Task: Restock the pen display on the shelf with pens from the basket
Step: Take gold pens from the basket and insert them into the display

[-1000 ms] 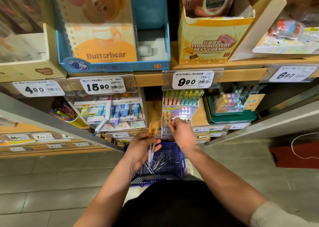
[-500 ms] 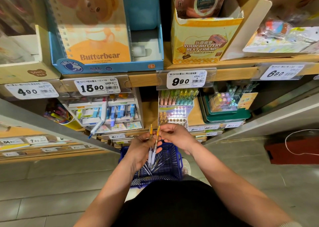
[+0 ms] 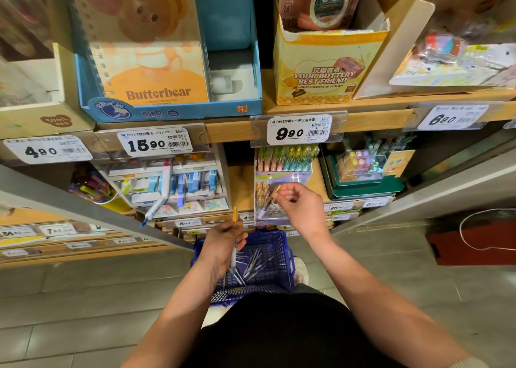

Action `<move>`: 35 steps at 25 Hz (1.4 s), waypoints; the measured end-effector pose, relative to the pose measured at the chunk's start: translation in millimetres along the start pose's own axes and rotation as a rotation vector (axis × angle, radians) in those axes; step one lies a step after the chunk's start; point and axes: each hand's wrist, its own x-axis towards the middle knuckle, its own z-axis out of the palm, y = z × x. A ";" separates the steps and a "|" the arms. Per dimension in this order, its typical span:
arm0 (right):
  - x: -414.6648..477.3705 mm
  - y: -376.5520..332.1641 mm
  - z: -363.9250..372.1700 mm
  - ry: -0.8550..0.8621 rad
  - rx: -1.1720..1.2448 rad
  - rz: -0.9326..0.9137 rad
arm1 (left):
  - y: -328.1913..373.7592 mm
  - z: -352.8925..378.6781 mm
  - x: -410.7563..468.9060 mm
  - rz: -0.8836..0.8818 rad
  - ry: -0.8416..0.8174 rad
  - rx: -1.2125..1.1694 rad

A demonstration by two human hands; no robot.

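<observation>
Right hand (image 3: 303, 208) fingers pinching yellow-topped pen (image 3: 270, 200) at pen display (image 3: 283, 176), left hand (image 3: 220, 244) fingers curled round second pen (image 3: 235, 219), above blue basket (image 3: 287, 258) with loose pens (image 3: 251, 267).

Warm, fairly dim indoor light. Glare whitens the clear price-tag holders (image 3: 298, 129). Wide-angle distortion bends the shelf (image 3: 229, 133) edges, and the corners blur.
</observation>
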 end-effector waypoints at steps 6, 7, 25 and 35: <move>-9.4 6.2 15.3 0.009 -0.194 -0.192 | 5.0 -5.1 -4.2 0.054 0.012 -0.028; -10.0 6.2 17.0 0.004 -0.208 -0.212 | 5.3 -5.8 -5.3 0.055 0.008 -0.030; -13.3 14.1 27.6 -0.100 -0.393 -0.250 | 8.3 -7.4 -6.7 0.043 -0.015 -0.001; -24.5 8.3 13.6 -0.203 -0.129 -0.069 | 2.6 -0.1 -8.6 0.086 -0.092 0.044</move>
